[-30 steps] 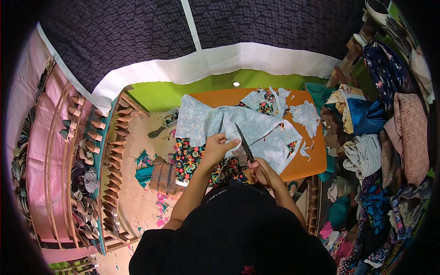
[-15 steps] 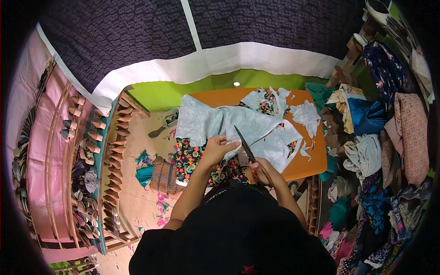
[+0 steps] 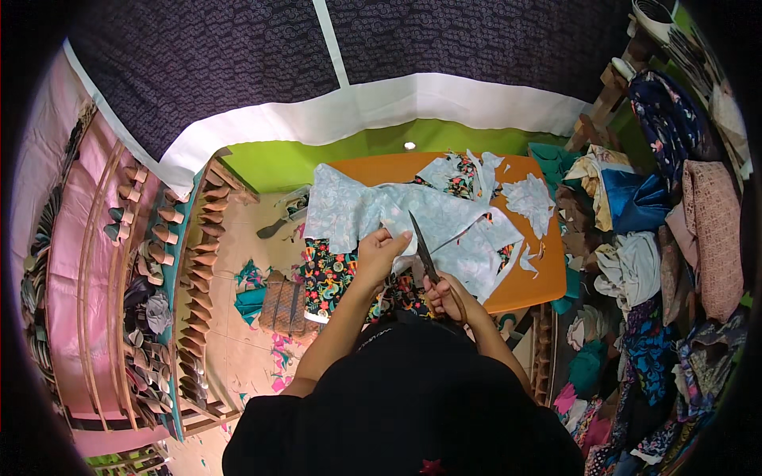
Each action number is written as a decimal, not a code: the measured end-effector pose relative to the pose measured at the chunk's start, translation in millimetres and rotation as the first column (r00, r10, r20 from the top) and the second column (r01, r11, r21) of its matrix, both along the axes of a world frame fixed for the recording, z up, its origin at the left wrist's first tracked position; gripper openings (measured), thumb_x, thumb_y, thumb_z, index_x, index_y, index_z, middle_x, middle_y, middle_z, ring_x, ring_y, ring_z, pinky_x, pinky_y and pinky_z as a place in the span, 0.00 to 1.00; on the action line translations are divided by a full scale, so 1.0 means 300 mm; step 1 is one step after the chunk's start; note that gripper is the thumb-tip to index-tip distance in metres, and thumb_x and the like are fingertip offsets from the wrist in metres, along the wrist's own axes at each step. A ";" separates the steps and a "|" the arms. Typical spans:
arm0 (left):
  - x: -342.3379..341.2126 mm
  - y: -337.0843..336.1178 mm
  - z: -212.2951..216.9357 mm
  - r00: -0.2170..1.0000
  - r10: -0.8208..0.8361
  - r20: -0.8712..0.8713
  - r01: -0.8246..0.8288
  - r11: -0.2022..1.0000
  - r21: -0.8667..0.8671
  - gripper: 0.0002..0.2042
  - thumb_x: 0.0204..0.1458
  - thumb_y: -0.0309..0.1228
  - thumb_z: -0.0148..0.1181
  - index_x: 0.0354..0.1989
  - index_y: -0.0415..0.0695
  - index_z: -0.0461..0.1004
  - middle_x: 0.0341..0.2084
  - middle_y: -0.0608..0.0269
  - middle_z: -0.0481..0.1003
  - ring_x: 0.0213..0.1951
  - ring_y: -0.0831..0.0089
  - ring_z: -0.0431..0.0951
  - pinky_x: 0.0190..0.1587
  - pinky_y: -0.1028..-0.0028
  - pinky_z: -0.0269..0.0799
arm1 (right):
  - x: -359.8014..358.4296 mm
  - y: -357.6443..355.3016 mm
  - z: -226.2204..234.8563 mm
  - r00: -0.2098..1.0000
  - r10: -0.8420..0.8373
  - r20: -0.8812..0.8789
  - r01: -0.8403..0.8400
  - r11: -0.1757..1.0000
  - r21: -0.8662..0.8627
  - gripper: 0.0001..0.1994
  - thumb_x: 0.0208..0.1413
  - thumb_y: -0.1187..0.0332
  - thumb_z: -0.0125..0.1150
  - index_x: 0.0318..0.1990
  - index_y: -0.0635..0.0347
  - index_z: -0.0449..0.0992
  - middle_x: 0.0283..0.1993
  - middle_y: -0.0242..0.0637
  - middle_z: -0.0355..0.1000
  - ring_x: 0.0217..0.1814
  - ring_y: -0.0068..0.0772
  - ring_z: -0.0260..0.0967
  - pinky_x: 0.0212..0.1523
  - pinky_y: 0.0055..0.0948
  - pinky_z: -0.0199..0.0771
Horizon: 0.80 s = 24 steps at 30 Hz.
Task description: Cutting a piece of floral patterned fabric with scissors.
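A large floral fabric [image 3: 349, 210], pale on its reverse side and black with bright flowers on its face, lies across the orange table [image 3: 548, 274]. My left hand [image 3: 379, 255] is closed in a pinch on a small part of it, at its near middle. My right hand [image 3: 448, 295] grips a pair of large dark scissors [image 3: 422, 247]. Their blades point away from me, just right of my left fingers, and look nearly together. The near part of the fabric, with its flowered side showing [image 3: 321, 278], hangs by the table's near left edge.
Cut scraps [image 3: 530, 202] lie at the table's far right. Piled cloths [image 3: 627, 266] crowd the right side. To the left, wooden racks hold rows of shoe forms [image 3: 202, 274]. A brown patterned bundle [image 3: 283, 305] and scraps lie on the floor. A dark curtain [image 3: 238, 63] hangs ahead.
The scissors and my right hand have shifted slightly, with the blades tilting a little more upright. My left hand has changed its hold, its thumb now higher on the pale fabric.
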State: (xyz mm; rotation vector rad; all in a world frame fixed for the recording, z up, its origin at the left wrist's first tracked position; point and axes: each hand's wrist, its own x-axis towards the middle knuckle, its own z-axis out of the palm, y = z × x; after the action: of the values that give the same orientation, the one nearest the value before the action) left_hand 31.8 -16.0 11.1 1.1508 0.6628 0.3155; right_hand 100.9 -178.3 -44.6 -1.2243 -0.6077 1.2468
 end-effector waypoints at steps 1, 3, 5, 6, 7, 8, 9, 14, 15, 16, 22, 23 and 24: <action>0.002 -0.002 -0.001 1.000 0.000 0.000 0.000 1.000 0.000 0.09 0.45 0.26 0.57 0.33 0.34 0.69 0.24 0.61 0.73 0.24 0.82 0.71 0.27 0.85 0.66 | -0.001 0.000 0.006 1.000 -0.008 -0.003 0.008 1.000 0.002 0.23 0.43 0.42 0.49 0.28 0.54 0.57 0.17 0.20 0.48 0.16 0.12 0.42 0.16 0.13 0.42; 0.007 -0.008 -0.002 0.998 0.007 0.063 -0.006 1.000 -0.014 0.08 0.45 0.26 0.57 0.32 0.34 0.69 0.24 0.60 0.73 0.23 0.82 0.72 0.27 0.85 0.66 | -0.003 0.003 0.036 1.000 -0.016 -0.006 0.016 1.000 0.005 0.30 0.38 0.34 0.50 0.28 0.55 0.56 0.17 0.20 0.48 0.16 0.12 0.42 0.16 0.13 0.43; 0.006 -0.007 -0.019 0.997 0.011 0.072 -0.011 1.000 -0.011 0.08 0.45 0.25 0.57 0.31 0.33 0.70 0.24 0.60 0.74 0.23 0.82 0.72 0.27 0.85 0.66 | -0.008 0.011 0.090 1.000 -0.007 0.025 0.010 0.994 -0.111 0.38 0.23 0.26 0.47 0.27 0.55 0.56 0.17 0.20 0.47 0.16 0.12 0.42 0.16 0.13 0.43; 0.005 -0.006 -0.025 0.997 0.015 0.081 -0.014 1.000 -0.008 0.08 0.45 0.25 0.57 0.31 0.33 0.70 0.24 0.59 0.74 0.23 0.81 0.72 0.26 0.85 0.66 | -0.008 0.011 0.082 1.000 -0.005 0.025 0.008 0.994 -0.111 0.38 0.23 0.26 0.47 0.27 0.55 0.56 0.17 0.20 0.47 0.16 0.12 0.42 0.16 0.13 0.43; 0.006 -0.007 -0.023 0.997 0.013 0.082 -0.013 1.000 -0.008 0.08 0.45 0.25 0.57 0.31 0.33 0.70 0.24 0.59 0.74 0.23 0.81 0.72 0.26 0.85 0.66 | -0.006 0.007 0.065 0.998 -0.022 0.060 0.027 0.996 -0.083 0.35 0.28 0.29 0.48 0.27 0.55 0.56 0.17 0.20 0.48 0.16 0.13 0.43 0.16 0.13 0.43; 0.007 -0.008 -0.021 0.997 0.014 0.082 -0.013 1.000 -0.006 0.08 0.45 0.25 0.57 0.31 0.33 0.70 0.24 0.59 0.74 0.24 0.81 0.72 0.26 0.85 0.66 | -0.004 0.006 0.047 0.995 -0.039 0.094 0.045 0.998 -0.053 0.32 0.34 0.31 0.49 0.27 0.54 0.56 0.17 0.20 0.48 0.16 0.13 0.44 0.16 0.14 0.44; 0.008 -0.010 -0.019 0.997 0.015 0.082 -0.014 1.000 -0.004 0.08 0.45 0.25 0.57 0.30 0.33 0.70 0.24 0.59 0.74 0.24 0.81 0.72 0.26 0.85 0.66 | -0.003 0.007 0.021 0.995 -0.040 0.095 0.045 0.998 -0.053 0.32 0.34 0.31 0.49 0.27 0.54 0.56 0.17 0.20 0.48 0.16 0.13 0.44 0.16 0.14 0.44; 0.006 -0.013 0.016 1.000 0.010 0.022 -0.010 1.000 0.010 0.08 0.45 0.25 0.57 0.30 0.33 0.70 0.23 0.59 0.74 0.24 0.80 0.72 0.26 0.84 0.66 | -0.014 0.021 0.049 0.989 -0.083 0.121 0.082 0.996 0.019 0.19 0.51 0.48 0.43 0.25 0.54 0.57 0.16 0.24 0.50 0.15 0.17 0.48 0.16 0.15 0.49; 0.004 -0.012 0.022 1.000 0.011 0.008 -0.011 1.000 0.013 0.08 0.45 0.25 0.57 0.30 0.33 0.70 0.23 0.58 0.74 0.23 0.80 0.72 0.26 0.84 0.67 | -0.016 0.021 0.050 0.989 -0.082 0.120 0.080 0.997 0.018 0.19 0.51 0.48 0.43 0.25 0.54 0.57 0.16 0.24 0.50 0.15 0.17 0.48 0.16 0.15 0.49; 0.003 -0.013 0.031 1.000 0.010 0.009 -0.010 1.000 0.013 0.08 0.45 0.25 0.57 0.30 0.33 0.70 0.23 0.58 0.74 0.23 0.80 0.72 0.26 0.84 0.67 | -0.016 0.018 0.052 0.982 -0.077 0.175 0.075 0.997 0.020 0.19 0.51 0.47 0.43 0.25 0.54 0.57 0.16 0.24 0.51 0.15 0.17 0.49 0.16 0.15 0.50; 0.001 -0.013 0.042 0.999 -0.022 0.024 0.022 0.999 -0.026 0.09 0.44 0.25 0.57 0.31 0.32 0.70 0.23 0.58 0.74 0.23 0.80 0.73 0.25 0.84 0.67 | 0.007 -0.003 0.031 0.956 -0.051 0.288 0.074 0.995 -0.069 0.28 0.42 0.35 0.44 0.26 0.56 0.57 0.16 0.25 0.51 0.16 0.16 0.50 0.16 0.15 0.52; 0.002 -0.017 0.041 1.000 -0.021 0.015 0.021 1.000 0.008 0.08 0.44 0.27 0.58 0.29 0.35 0.70 0.19 0.64 0.72 0.19 0.85 0.67 0.20 0.86 0.59 | 0.009 -0.004 0.043 0.971 -0.033 0.237 0.058 0.994 -0.098 0.31 0.38 0.32 0.44 0.26 0.56 0.57 0.17 0.24 0.51 0.16 0.15 0.50 0.15 0.15 0.52; 0.001 -0.020 0.039 1.000 -0.021 0.005 0.020 0.999 0.041 0.07 0.44 0.29 0.58 0.27 0.38 0.71 0.15 0.70 0.70 0.15 0.89 0.62 0.16 0.87 0.52 | 0.009 -0.005 0.045 0.971 -0.034 0.237 0.059 0.993 -0.098 0.31 0.38 0.32 0.44 0.26 0.56 0.57 0.17 0.24 0.51 0.16 0.15 0.50 0.15 0.15 0.52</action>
State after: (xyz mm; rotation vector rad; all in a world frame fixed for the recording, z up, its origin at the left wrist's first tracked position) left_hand 32.2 -21.9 22.9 1.1948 0.6415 0.3162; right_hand 103.5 -179.9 -31.3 -1.4796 -0.6879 1.1141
